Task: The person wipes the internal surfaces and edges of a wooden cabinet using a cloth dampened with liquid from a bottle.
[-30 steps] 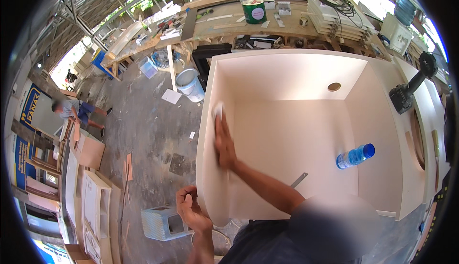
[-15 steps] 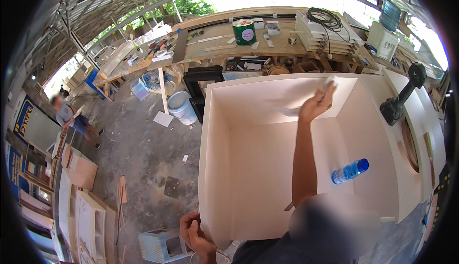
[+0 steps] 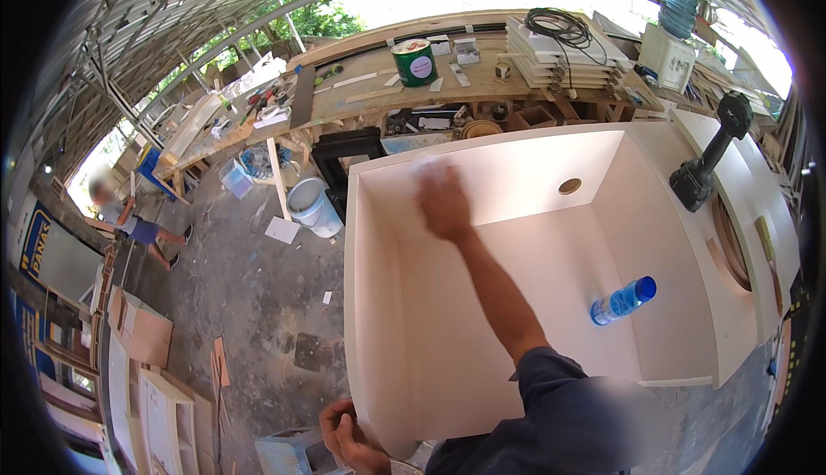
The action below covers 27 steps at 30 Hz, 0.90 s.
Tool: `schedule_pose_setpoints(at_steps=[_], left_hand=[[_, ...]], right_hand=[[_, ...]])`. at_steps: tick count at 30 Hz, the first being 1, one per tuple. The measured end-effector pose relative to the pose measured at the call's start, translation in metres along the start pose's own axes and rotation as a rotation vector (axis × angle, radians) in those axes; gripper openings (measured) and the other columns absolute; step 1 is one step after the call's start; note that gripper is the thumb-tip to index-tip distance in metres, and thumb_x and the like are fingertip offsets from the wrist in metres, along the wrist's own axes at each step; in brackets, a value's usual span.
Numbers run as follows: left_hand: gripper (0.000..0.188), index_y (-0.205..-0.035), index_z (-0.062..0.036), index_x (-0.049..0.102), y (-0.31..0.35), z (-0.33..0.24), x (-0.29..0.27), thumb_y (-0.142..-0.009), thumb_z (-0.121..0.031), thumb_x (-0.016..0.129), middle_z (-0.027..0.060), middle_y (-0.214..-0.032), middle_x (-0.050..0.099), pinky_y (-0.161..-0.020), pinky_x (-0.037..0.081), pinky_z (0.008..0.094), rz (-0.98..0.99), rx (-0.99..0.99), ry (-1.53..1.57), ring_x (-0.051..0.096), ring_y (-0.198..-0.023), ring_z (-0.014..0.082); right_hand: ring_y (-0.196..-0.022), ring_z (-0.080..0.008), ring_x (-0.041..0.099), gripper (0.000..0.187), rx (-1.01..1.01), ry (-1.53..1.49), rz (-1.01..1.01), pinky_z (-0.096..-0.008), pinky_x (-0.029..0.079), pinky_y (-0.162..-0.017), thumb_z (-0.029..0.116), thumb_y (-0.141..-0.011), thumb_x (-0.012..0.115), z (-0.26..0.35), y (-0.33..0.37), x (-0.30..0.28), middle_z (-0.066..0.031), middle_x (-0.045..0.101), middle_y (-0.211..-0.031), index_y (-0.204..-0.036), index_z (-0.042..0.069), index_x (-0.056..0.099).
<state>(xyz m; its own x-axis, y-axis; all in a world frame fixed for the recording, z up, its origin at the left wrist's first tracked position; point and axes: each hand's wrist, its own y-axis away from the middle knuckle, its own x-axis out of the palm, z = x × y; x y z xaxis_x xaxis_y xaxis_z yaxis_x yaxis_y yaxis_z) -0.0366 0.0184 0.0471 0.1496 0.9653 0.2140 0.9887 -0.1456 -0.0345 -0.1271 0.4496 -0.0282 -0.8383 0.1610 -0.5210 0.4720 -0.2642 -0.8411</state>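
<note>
A large open cabinet box (image 3: 508, 294), pale cream inside, lies in front of me with its opening upward. My right hand (image 3: 445, 204) is against the inside of its far wall, near the far left corner. A white wad (image 3: 428, 163), blurred by motion, is in its fingers; I cannot tell if it is cloth or paper. My left hand (image 3: 351, 442) is at the near left corner, its fingers curled by the outer edge; what they hold, if anything, is hidden. A blue-capped plastic bottle (image 3: 621, 301) is inside the box on the right. The far wall has a round hole (image 3: 570, 186).
A black cordless drill (image 3: 710, 152) rests on the box's right side. Beyond stands a workbench (image 3: 344, 96) with a green can (image 3: 415, 64), stacked white panels and coiled black cable (image 3: 564, 27). Left are a bucket (image 3: 314, 206) and a person (image 3: 138, 221). A crate (image 3: 292, 455) sits near my left hand.
My right hand has swept left along the far wall with the white wad, uncovering the round hole. My left hand stays at the near left corner. The view has shifted slightly.
</note>
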Motion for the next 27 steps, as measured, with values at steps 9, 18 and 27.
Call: schedule_pose_setpoints(at_steps=[9, 18, 27], left_hand=[[0.027, -0.108, 0.0022, 0.057, 0.004, -0.009, 0.016, -0.093, -0.018, 0.047, 0.0128, -0.096, 0.063, -0.082, 0.050, 0.0331, 0.033, 0.015, -0.002, 0.062, -0.090, 0.0226], [0.027, -0.109, 0.0012, 0.057, 0.001, -0.005, 0.006, -0.093, -0.019, 0.047, 0.0135, -0.098, 0.062, -0.085, 0.049, 0.0343, -0.006, 0.011, 0.003, 0.061, -0.093, 0.0239], [0.029, -0.108, 0.0022, 0.057, 0.001, -0.003, 0.014, -0.092, -0.020, 0.048, 0.0142, -0.099, 0.062, -0.085, 0.050, 0.0360, 0.053, 0.024, -0.020, 0.061, -0.094, 0.0248]], right_hand=[[-0.155, -0.0439, 0.000, 0.070, 0.648, 0.329, -0.631, -0.0515, 0.009, -0.125, 0.027, -0.106, 0.042, -0.073, -0.012, -0.038, -0.0335, 0.001, -0.164, -0.160, -0.002, 0.009], [-0.145, -0.0446, 0.032, 0.049, -0.042, -0.134, 0.199, -0.0572, 0.019, -0.122, 0.016, -0.096, 0.051, 0.031, -0.015, -0.005, -0.0226, 0.045, -0.149, -0.142, -0.004, 0.048], [-0.153, -0.0479, 0.004, 0.075, 0.589, 0.244, -0.699, -0.0510, 0.007, -0.125, 0.023, -0.101, 0.052, -0.054, -0.017, -0.037, -0.0326, 0.010, -0.164, -0.157, -0.009, 0.014]])
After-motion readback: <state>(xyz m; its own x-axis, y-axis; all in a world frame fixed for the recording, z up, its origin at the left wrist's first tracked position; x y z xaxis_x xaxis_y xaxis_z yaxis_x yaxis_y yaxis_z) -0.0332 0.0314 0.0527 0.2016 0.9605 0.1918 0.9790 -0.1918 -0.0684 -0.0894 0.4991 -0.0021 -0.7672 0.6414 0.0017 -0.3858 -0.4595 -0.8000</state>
